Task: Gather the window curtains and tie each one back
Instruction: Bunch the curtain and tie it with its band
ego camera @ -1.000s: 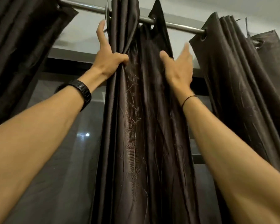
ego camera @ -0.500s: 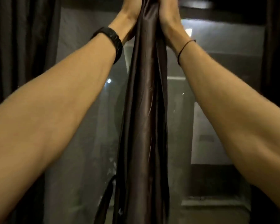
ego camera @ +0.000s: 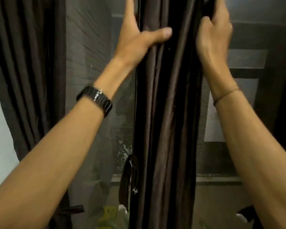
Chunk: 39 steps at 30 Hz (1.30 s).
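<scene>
Hands lower in view and wider apart than half a second back, when they were pressed close together at the top of a narrow bundle. Bundle between them now reads broader.

Nearest: two bare forearms raised. Black link watch point(ego camera: 96, 100) on the left wrist, thin cord band point(ego camera: 224, 95) on the right.

Left hand point(ego camera: 135, 37) grips the left edge of the middle curtain point(ego camera: 168, 113): thumb laid flat across the front folds, fingers point(ego camera: 129, 12) reaching up and round behind. Right hand point(ego camera: 213, 37) holds the right edge, its fingers curled into the folds. Both have cloth in hold, neither slack.

Middle curtain hangs straight down centre frame, between the arms, drawn into a column of deep vertical pleats. Dark brown, satiny, faint sheen on the ridges; looks slippery and likely to spread if released.

Tie-back strap point(ego camera: 127, 176) dangles loose at the curtain's lower left edge, a flat dark loop, not wrapped round anything.

Progress, by my reading: gathering well under way on this curtain, tying not begun. Hands are high, strap is low; one hand must drop to fetch it.

Farther left, the left curtain point(ego camera: 28, 71) hangs in pleats against the wall; whether it is tied I cannot tell.

Behind all, a grey fine-mesh window screen point(ego camera: 92, 55), dim frame bars beyond.
</scene>
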Available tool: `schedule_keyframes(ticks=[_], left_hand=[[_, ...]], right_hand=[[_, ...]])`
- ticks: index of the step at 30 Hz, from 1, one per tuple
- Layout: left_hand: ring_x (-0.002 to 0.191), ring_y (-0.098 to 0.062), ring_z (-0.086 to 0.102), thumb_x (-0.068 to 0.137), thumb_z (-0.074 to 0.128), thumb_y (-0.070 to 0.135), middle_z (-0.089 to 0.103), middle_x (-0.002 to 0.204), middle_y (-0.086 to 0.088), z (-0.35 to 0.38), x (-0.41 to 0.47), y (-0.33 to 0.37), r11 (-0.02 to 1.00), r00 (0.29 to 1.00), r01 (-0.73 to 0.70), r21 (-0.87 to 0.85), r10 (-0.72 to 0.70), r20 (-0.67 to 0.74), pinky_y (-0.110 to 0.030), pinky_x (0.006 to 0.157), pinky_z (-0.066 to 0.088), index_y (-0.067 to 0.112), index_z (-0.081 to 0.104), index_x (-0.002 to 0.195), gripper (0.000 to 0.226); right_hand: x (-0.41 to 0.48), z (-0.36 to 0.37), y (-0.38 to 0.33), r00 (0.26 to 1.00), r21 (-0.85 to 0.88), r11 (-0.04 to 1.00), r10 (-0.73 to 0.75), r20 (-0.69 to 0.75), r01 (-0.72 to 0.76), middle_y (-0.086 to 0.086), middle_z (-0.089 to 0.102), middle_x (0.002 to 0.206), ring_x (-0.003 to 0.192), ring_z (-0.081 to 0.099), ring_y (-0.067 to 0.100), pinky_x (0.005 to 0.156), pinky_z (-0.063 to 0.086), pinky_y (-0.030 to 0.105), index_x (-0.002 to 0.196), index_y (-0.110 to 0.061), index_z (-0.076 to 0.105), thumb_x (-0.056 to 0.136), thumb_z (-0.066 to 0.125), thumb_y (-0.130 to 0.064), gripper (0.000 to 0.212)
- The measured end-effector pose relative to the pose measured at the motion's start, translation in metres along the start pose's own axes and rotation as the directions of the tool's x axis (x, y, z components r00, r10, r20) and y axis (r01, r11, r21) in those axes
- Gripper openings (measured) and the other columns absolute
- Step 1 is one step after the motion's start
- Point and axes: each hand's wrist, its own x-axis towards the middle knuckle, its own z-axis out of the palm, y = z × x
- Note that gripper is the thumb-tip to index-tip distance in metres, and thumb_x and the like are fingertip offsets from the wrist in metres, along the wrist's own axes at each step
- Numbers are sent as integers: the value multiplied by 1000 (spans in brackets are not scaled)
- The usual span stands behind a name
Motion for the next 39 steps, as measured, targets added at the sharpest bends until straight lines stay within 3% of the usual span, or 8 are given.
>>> schedule_keyframes(ticks=[2,5,13,17,21,28,32,39], left_hand=[[147,3,32,76,92,28,29,166,-5,-4,-45,-10,986,998,-44,163,52,-42,-8,117,28,1,15,163,119],[146,-2,40,65,97,41,39,161,8,2,-114,-30,974,993,89,209,-72,-89,-27,121,37,17,28,161,120],[77,-7,70,70,76,25,72,88,9,1,-209,-57,938,936,339,65,-330,-125,-24,69,57,29,68,88,19],[96,-7,65,72,69,20,58,105,18,-1,-231,-61,909,930,364,204,-344,-128,-29,85,59,47,60,96,38],[115,-13,64,73,67,13,66,121,11,8,-256,-65,831,847,531,165,-520,-105,-49,103,54,41,49,119,57],[127,1,59,91,70,51,63,134,22,41,-301,-57,805,791,591,64,-593,153,-44,110,50,55,46,129,45],[139,-10,52,103,52,54,61,142,15,37,-322,-55,863,852,503,-49,-487,192,-27,114,40,44,56,144,43],[90,-11,75,94,73,2,79,93,4,19,-322,-64,799,792,600,44,-601,108,-23,76,57,35,75,92,33]], right_hand=[[-46,-24,8,999,17,1000,20,47,-21,-7,67,118,96,64,-8,89,50,14,156,-8,29,100,53,-27,64],[-112,-42,21,976,-75,983,174,131,-165,-11,54,146,132,52,0,113,42,25,157,-20,26,79,77,-59,101],[-207,-52,70,992,-316,946,105,76,-76,-18,50,80,73,51,-2,71,35,-3,83,-20,59,83,65,-1,20],[-234,-41,72,945,-311,937,234,228,-157,-1,58,136,124,56,16,107,43,23,135,-19,61,92,51,-22,43],[-257,-42,75,883,-104,939,343,321,-327,-14,68,117,106,65,7,92,55,33,138,-30,55,100,45,-8,45],[-308,-38,64,645,-9,793,503,575,-610,-14,36,161,151,29,9,123,27,49,155,-39,33,102,24,-61,58],[-332,-59,66,689,58,834,412,596,-548,-16,37,160,149,32,7,121,30,50,157,-39,27,103,36,-58,58],[-352,-64,72,778,-73,938,323,540,-339,-18,45,153,136,47,-4,110,44,22,161,-37,8,102,57,-29,77]])
